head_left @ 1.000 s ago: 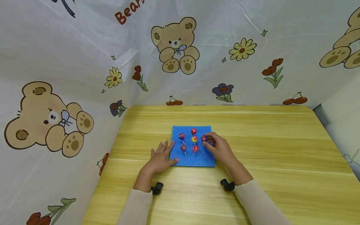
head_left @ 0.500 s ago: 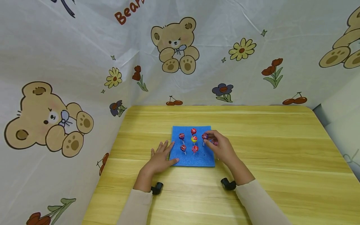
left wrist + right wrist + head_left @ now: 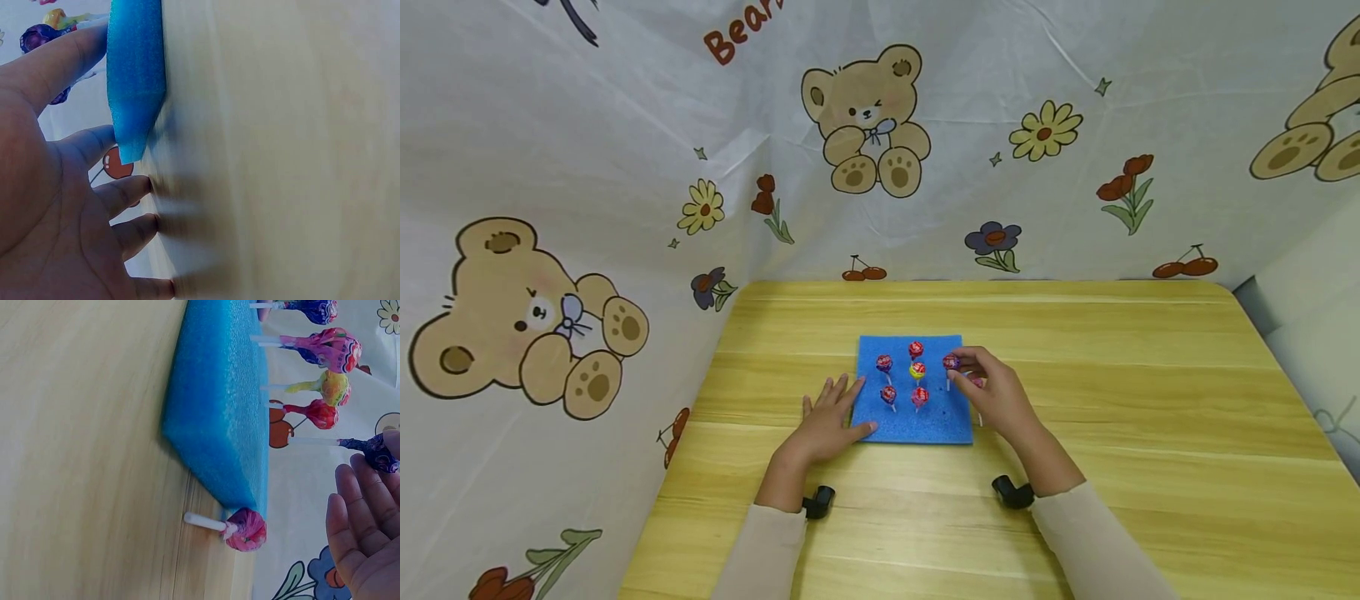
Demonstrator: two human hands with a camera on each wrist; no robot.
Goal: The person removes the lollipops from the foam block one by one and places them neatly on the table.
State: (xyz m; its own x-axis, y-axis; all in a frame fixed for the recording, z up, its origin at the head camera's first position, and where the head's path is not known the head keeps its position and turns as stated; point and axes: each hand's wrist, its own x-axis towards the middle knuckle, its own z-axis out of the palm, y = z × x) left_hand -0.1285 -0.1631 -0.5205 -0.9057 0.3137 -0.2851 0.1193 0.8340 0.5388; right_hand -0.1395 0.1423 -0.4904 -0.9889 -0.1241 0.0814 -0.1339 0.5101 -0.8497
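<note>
My right hand (image 3: pixel 998 396) pinches a purple-wrapped lollipop (image 3: pixel 378 452) by its head. The lollipop's white stick points down, its bare end apart from the blue foam block (image 3: pixel 951 429). My left hand (image 3: pixel 822 427) lies spread at the block's left side, thumb and forefinger touching its edge, other fingertips on the table. Several lollipops stand upright in the foam: a yellow one (image 3: pixel 917 370), a red one (image 3: pixel 916 349), a pink one (image 3: pixel 920 397) and two dark blue ones on the left. Beside the block's right edge, a loose pink lollipop (image 3: pixel 245 530) lies partly behind my right hand.
The wooden table (image 3: pixel 1112 400) reaches out on both sides of the foam block. A white cloth (image 3: pixel 955 83) printed with bears and flowers hangs along the back and left. Each wrist wears a small black camera (image 3: pixel 1013 492).
The right hand has lifted the purple lollipop out of the foam and shifted slightly right with it. More of the loose pink lollipop now shows. My left hand stays in place.
</note>
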